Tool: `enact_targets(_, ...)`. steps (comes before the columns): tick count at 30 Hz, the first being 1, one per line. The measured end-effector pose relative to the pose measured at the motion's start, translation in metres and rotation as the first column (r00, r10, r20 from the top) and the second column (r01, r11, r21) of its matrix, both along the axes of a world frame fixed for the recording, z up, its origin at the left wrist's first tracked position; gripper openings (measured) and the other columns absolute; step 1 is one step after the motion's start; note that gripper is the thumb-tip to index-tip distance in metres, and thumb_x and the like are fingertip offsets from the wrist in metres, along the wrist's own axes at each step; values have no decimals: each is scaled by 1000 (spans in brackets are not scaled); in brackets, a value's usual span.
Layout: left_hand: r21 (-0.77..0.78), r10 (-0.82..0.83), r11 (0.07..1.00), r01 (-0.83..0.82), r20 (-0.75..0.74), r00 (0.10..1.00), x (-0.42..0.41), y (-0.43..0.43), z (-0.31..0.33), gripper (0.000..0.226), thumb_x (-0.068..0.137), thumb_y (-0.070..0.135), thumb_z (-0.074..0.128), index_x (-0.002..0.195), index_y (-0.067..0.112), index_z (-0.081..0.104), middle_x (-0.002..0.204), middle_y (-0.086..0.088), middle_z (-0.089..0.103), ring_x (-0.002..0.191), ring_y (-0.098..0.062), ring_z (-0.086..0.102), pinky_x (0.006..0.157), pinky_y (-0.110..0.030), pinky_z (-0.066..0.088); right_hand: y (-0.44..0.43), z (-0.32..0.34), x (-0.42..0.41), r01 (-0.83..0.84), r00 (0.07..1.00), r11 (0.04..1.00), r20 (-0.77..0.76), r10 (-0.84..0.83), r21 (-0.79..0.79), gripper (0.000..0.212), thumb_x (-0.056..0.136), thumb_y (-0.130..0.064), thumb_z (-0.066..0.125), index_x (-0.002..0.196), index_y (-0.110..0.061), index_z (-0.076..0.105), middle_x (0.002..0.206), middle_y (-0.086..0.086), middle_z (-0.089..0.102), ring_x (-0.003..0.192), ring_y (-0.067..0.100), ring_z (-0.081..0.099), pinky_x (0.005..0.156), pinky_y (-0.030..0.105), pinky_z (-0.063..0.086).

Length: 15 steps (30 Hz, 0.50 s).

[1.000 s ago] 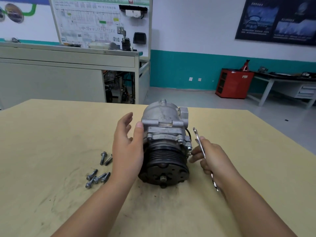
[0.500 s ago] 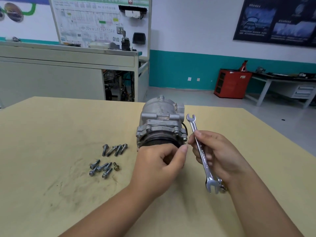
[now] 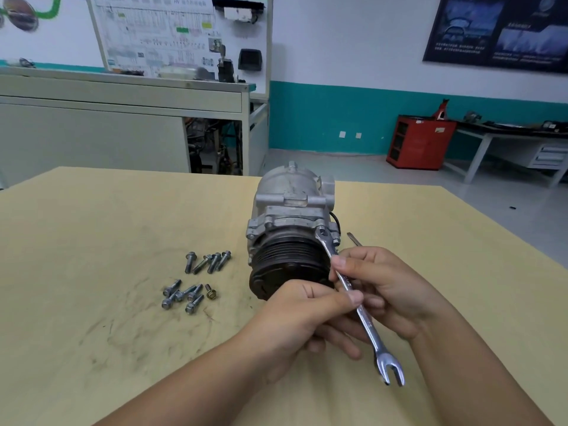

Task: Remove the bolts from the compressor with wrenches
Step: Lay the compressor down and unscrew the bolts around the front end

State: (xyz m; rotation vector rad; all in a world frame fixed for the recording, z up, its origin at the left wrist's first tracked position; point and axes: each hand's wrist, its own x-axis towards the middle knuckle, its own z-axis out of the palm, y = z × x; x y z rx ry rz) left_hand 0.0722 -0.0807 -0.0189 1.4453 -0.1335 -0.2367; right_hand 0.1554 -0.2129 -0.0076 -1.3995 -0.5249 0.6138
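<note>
The compressor (image 3: 292, 210) stood mid-frame on the table (image 3: 92, 241), with loose bolts (image 3: 196, 278) at centre left. The right hand (image 3: 390, 290) and left hand (image 3: 295, 315) both pinched the wrench (image 3: 362, 315), its upper end at the flange. It probably needed seating squarely on a bolt head before turning. The wrench stamp and wall posters were unreadable.

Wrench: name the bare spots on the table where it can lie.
Bare table lies left of and beyond the loose bolts, and right of the right hand toward the table's edge. Crowded: the strip between bolts and compressor; in front of the compressor, where the left hand and right hand hold the wrench; a slim tool lies at its right.
</note>
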Motion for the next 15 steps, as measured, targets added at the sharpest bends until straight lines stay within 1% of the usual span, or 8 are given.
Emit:
enact_targets(1, -8, 7, 1000, -7, -17, 1000, 0, 0, 0, 22, 80, 39, 58, 79, 27, 77, 73, -4, 73, 54, -8, 66, 36, -14, 20, 2, 0, 0, 12, 1000, 1000, 1, -12, -1, 21, 65, -23, 78, 59, -9, 63, 43, 5, 43, 26, 3, 26, 33, 9, 20)
enact_targets(2, -12, 12, 1000, -12, -29, 1000, 0, -1, 0, 22, 81, 38, 58, 75, 27, 77, 73, -4, 74, 55, -8, 66, 37, -15, 20, 3, -1, -1, 29, 1000, 1000, 1, -29, 1, 23, 63, -25, 77, 58, -9, 62, 43, 6, 43, 25, 3, 26, 33, 9, 19)
enact_targets(4, -20, 20, 1000, -21, -50, 999, 1, -1, 0, 23, 83, 34, 59, 69, 27, 76, 72, -3, 74, 54, -7, 66, 36, -14, 20, 5, -2, -1, 67, 998, 998, -4, -67, 5, 23, 59, -30, 71, 57, -10, 61, 42, 6, 45, 25, 4, 27, 33, 10, 18)
enact_targets(8, -36, 0, 999, -3, -84, 996, 1, -2, 3, 20, 77, 35, 59, 70, 26, 76, 69, -3, 73, 52, -7, 65, 36, -14, 23, 5, -2, -2, 70, 997, 998, -11, -70, 3, 23, 58, -31, 69, 56, -10, 61, 39, 5, 46, 24, 6, 33, 30, 10, 21)
enact_targets(11, -64, -21, 998, 13, -123, 992, 0, -2, 3, 18, 75, 35, 61, 70, 25, 75, 65, -1, 72, 52, -7, 66, 36, -13, 26, 7, -2, -4, 52, 999, 998, 0, -52, -19, 23, 60, -30, 69, 57, -9, 61, 38, 3, 47, 24, 5, 33, 30, 10, 19)
enact_targets(15, -80, -21, 997, 10, -140, 990, 0, -3, 3, 18, 75, 35, 61, 70, 24, 75, 65, -1, 72, 52, -7, 66, 37, -12, 29, 7, -3, -4, 70, 998, 997, 9, -70, -19, 23, 61, -30, 68, 57, -9, 60, 38, 2, 47, 24, 5, 32, 32, 11, 18)
